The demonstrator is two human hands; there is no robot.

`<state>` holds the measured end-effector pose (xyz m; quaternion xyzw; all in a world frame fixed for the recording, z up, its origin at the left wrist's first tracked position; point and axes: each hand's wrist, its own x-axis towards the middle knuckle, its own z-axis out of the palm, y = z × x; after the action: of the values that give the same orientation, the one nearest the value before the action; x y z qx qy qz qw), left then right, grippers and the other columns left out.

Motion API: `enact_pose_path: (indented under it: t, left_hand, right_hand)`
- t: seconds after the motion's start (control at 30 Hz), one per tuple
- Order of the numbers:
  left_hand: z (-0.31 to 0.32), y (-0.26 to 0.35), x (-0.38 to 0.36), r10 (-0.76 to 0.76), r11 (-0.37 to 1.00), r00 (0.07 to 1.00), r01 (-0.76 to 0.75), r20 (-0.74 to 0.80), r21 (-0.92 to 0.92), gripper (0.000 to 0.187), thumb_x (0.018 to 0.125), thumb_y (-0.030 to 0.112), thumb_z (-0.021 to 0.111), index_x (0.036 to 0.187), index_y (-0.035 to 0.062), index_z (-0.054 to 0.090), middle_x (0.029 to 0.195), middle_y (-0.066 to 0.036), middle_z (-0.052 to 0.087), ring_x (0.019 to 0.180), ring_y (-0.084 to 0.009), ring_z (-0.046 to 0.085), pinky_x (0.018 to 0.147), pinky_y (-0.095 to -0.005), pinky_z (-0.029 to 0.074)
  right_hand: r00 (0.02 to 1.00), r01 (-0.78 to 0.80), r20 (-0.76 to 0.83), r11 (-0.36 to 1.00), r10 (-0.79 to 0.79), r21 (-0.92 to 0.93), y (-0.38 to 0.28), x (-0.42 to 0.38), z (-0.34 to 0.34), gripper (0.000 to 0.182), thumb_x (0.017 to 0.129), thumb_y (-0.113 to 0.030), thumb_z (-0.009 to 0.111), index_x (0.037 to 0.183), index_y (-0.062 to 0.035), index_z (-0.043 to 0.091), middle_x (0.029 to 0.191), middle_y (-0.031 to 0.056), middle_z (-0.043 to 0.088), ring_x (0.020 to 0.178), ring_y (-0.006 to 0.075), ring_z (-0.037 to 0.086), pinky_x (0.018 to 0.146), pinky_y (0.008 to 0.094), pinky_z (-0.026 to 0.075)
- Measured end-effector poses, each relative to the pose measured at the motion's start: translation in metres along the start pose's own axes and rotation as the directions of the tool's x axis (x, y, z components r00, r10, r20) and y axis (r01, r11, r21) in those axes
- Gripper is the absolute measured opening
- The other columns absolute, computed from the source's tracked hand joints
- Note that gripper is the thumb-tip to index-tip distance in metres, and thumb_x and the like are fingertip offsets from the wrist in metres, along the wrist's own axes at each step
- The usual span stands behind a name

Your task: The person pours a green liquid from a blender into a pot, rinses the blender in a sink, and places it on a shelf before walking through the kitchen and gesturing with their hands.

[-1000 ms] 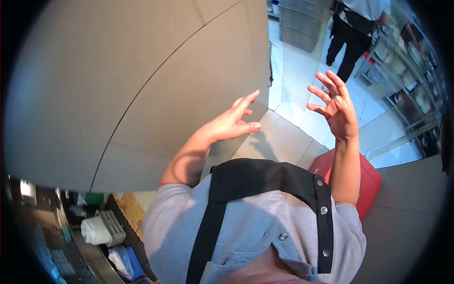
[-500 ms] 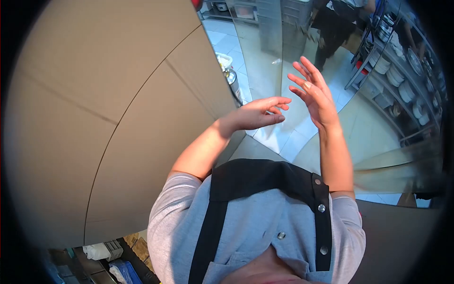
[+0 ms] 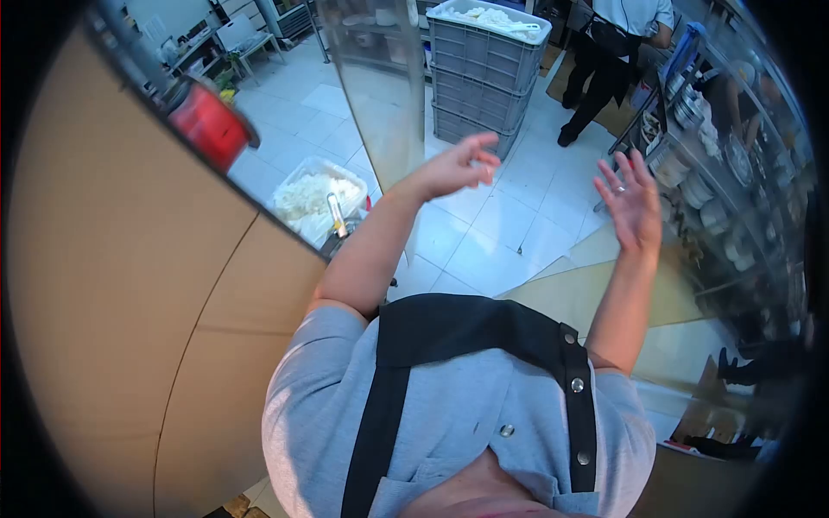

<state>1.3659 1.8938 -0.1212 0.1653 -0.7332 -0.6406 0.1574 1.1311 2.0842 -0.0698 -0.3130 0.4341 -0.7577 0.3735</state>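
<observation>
My left hand (image 3: 462,164) is raised at the centre, fingers slightly bent and apart, holding nothing visible. To its left hangs a clear plastic curtain strip (image 3: 376,86). My right hand (image 3: 635,205) is raised further right, its fingers spread and a ring on one of them. Clear strips (image 3: 587,285) hang behind and beside my right forearm. Whether either hand touches a strip is hard to tell. Between and beyond the hands lies a white tiled floor (image 3: 492,220).
Grey stacked crates (image 3: 479,86) stand ahead, topped by a white tray (image 3: 492,19). A person (image 3: 604,52) stands right of them. At left are a tub of white food (image 3: 319,198) and a red reel (image 3: 207,125). Shelves of dishes (image 3: 708,190) line the right. A brown panel (image 3: 129,259) is beside me.
My hands have moved further apart, the left one leftward and the right one rightward. The view ahead between the strips is wider, with crates, tub and red reel now plainly visible.
</observation>
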Motion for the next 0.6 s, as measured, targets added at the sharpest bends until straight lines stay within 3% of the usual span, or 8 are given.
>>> enact_pose_path:
  t: [0.07,0.2,0.3,0.33,0.4,0.5,0.57,0.6]
  left_hand:
    - [-0.028,0.009,0.033,0.056,0.98,0.979,-0.091,-0.197,-0.176,0.065,0.082,0.014,0.054,0.135,0.0111,0.017,0.114,-0.009,0.049,0.093,-0.0173,0.055,0.078,-0.0304,0.044]
    - [-0.092,0.021,0.084,0.068,0.94,0.894,-0.206,-0.444,-0.271,0.064,0.083,0.011,0.051,0.135,0.0108,0.014,0.116,-0.009,0.048,0.095,-0.0191,0.055,0.079,-0.0315,0.044]
    - [-0.14,0.015,0.104,0.174,0.925,0.804,-0.331,-0.569,-0.185,0.059,0.084,0.008,0.049,0.134,0.0094,0.019,0.115,-0.01,0.048,0.096,-0.0205,0.055,0.079,-0.0311,0.044]
    - [-0.155,0.013,0.11,0.307,0.914,0.724,-0.405,-0.617,-0.021,0.055,0.084,0.007,0.049,0.132,0.0085,0.023,0.113,-0.01,0.049,0.095,-0.0202,0.055,0.079,-0.031,0.045]
    - [-0.187,0.006,0.12,0.44,0.876,0.624,-0.455,-0.646,0.158,0.051,0.084,0.006,0.048,0.13,0.0077,0.028,0.112,-0.01,0.049,0.094,-0.0199,0.055,0.08,-0.031,0.045]
    - [-0.236,0.007,0.134,0.496,0.853,0.451,-0.413,-0.742,0.32,0.042,0.084,0.004,0.047,0.125,0.0065,0.037,0.108,-0.009,0.051,0.09,-0.0181,0.055,0.081,-0.0314,0.045]
    - [-0.271,0.006,0.142,0.427,0.816,0.266,-0.525,-0.864,0.242,0.034,0.084,0.002,0.045,0.118,0.0045,0.043,0.1,-0.008,0.053,0.082,-0.0152,0.056,0.077,-0.0281,0.046]
    - [-0.29,0.004,0.139,0.43,0.819,0.251,-0.513,-0.867,0.258,0.034,0.084,0.002,0.045,0.118,0.0045,0.043,0.1,-0.008,0.053,0.082,-0.0152,0.056,0.077,-0.0281,0.046]
  right_hand:
    - [0.999,0.0,-0.05,0.961,0.014,0.276,-0.022,0.014,-0.02,0.074,0.081,-0.029,0.055,0.135,-0.004,0.013,0.137,0.0201,0.018,0.119,0.0398,0.032,0.094,0.0456,0.034]
    - [0.974,0.201,-0.149,0.96,-0.173,0.196,-0.048,0.057,-0.046,0.062,0.083,-0.026,0.05,0.132,-0.0039,0.019,0.131,0.0209,0.028,0.116,0.0392,0.037,0.092,0.0457,0.037]
    - [0.849,0.449,-0.31,0.893,-0.428,-0.005,-0.058,0.106,-0.054,0.047,0.085,-0.023,0.045,0.125,-0.0038,0.029,0.123,0.0203,0.038,0.111,0.0368,0.041,0.088,0.043,0.04]
    - [0.858,0.433,-0.304,0.901,-0.414,-0.003,-0.055,0.124,-0.06,0.047,0.085,-0.023,0.045,0.125,-0.0038,0.029,0.123,0.0203,0.038,0.111,0.0368,0.041,0.088,0.043,0.04]
    - [0.516,0.795,-0.346,0.588,-0.784,-0.147,-0.045,0.168,-0.072,0.033,0.085,-0.018,0.044,0.113,-0.0028,0.042,0.109,0.0182,0.05,0.1,0.0326,0.051,0.082,0.0396,0.044]
    - [0.571,0.764,-0.375,0.64,-0.73,-0.081,-0.024,0.259,-0.103,0.023,0.084,-0.014,0.043,0.102,-0.0014,0.05,0.092,0.0142,0.057,0.081,0.0258,0.057,0.074,0.0342,0.048]
    - [0.719,0.672,-0.236,0.741,-0.654,-0.007,0.01,0.316,-0.044,0.018,0.082,-0.007,0.047,0.098,-0.0006,0.052,0.083,0.0096,0.058,0.069,0.0167,0.056,0.065,0.0274,0.048]
    - [0.789,0.583,-0.21,0.811,-0.577,-0.04,0.033,0.345,-0.017,0.019,0.081,-0.005,0.049,0.099,-0.0007,0.052,0.083,0.0086,0.057,0.068,0.0147,0.055,0.064,0.0259,0.048]
